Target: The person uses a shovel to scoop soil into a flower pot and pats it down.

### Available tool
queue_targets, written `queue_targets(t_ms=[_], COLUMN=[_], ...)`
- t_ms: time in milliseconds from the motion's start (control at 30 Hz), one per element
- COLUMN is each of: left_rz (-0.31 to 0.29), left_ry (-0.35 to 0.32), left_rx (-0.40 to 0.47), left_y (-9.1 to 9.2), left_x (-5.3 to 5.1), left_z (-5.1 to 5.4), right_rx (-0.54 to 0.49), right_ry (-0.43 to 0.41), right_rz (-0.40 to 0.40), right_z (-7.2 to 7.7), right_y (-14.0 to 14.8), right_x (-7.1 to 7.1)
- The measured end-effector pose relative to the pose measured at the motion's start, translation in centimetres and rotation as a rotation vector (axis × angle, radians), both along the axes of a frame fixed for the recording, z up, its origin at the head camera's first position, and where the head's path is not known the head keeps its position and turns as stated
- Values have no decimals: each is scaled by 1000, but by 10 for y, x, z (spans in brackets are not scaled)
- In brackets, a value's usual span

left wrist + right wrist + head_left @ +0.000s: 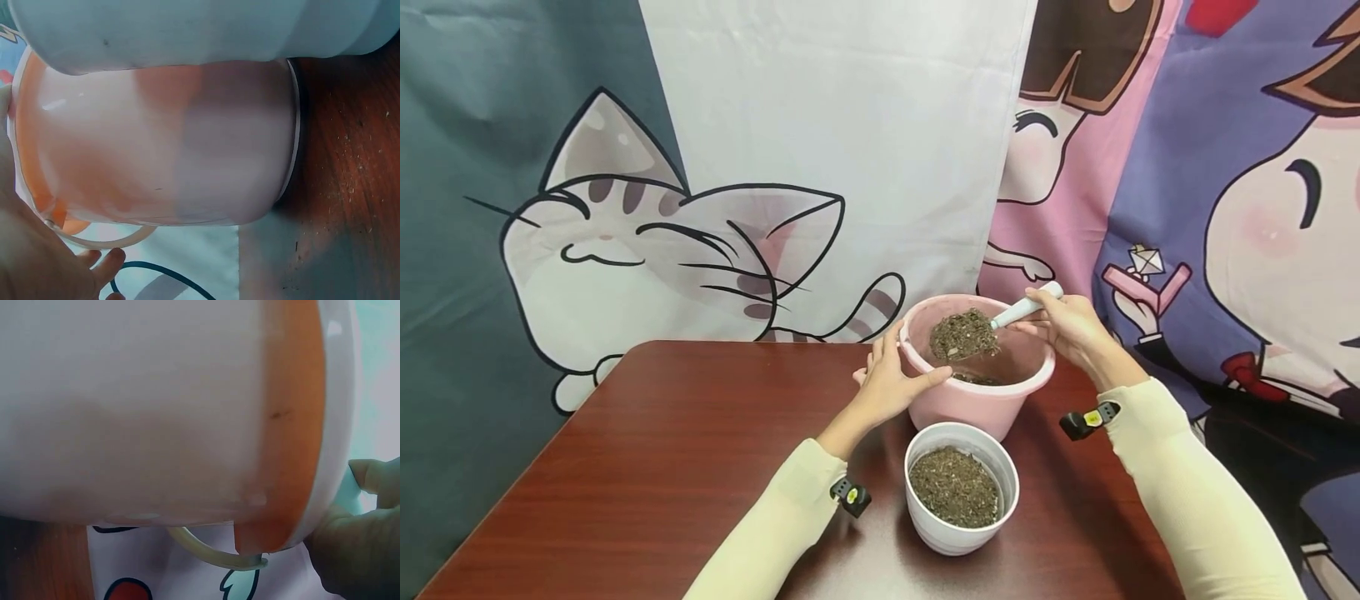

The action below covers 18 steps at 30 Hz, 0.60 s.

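Note:
My right hand holds the pale handle of a small trowel, level with the right rim of a pink bucket. The blade is hidden under a heap of dark soil above the bucket's opening. More soil shows low inside the bucket. My left hand grips the bucket's left rim, thumb across the front edge and fingers along the side. In front of the bucket stands a white pot holding soil. The left wrist view shows the bucket's side and its handle.
Both containers stand on a reddish-brown wooden table. Soil crumbs lie on the wood near the bucket's base. A cartoon-printed cloth hangs behind the table's back edge.

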<state>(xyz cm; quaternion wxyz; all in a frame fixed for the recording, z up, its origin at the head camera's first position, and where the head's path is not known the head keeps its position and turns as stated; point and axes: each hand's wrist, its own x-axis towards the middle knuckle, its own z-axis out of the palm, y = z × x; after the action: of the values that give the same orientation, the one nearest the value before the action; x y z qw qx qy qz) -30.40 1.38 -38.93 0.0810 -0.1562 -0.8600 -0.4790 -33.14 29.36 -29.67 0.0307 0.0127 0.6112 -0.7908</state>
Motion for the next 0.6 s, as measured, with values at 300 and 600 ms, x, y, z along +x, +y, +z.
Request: queue_targets(t_ms=[300, 600], left_rz=[76, -134], left_ry=[-27, 0], left_rx=[-4, 13], left_y=[-2, -19], left_x=[16, 64], left_z=[1, -8], right_rx=[-41, -42], right_ry=[25, 46], right_rz=[-8, -17], right_z=[-6, -7], right_y=[2, 4], right_x=[2, 4])
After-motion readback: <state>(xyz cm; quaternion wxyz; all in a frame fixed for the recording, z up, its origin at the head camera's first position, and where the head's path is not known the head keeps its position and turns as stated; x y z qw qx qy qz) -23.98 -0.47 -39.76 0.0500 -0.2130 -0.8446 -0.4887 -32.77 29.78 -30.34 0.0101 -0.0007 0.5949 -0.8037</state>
